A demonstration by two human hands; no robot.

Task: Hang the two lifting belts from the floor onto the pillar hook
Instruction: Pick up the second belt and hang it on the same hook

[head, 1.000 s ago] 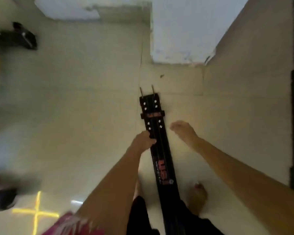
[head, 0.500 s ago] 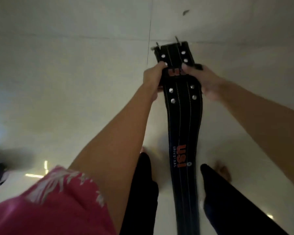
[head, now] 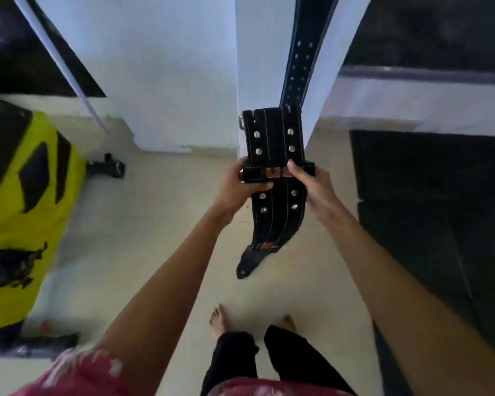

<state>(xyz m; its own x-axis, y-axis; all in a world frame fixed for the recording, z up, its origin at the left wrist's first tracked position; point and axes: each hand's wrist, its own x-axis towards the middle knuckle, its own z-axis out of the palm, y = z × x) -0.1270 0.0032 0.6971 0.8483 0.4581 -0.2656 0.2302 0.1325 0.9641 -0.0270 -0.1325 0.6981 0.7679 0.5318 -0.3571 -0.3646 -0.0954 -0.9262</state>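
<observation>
Fingers of the left hand (head: 242,182) and right hand (head: 312,181) closed on the keeper loop of a black leather lifting belt (head: 275,201), white stitching, silver rivets, held up before the white pillar (head: 257,67), second belt (head: 300,58) hanging there

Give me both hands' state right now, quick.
Left hand: closed on the black lifting belt, at its keeper loop.
Right hand: closed on the same belt, opposite edge.
</observation>
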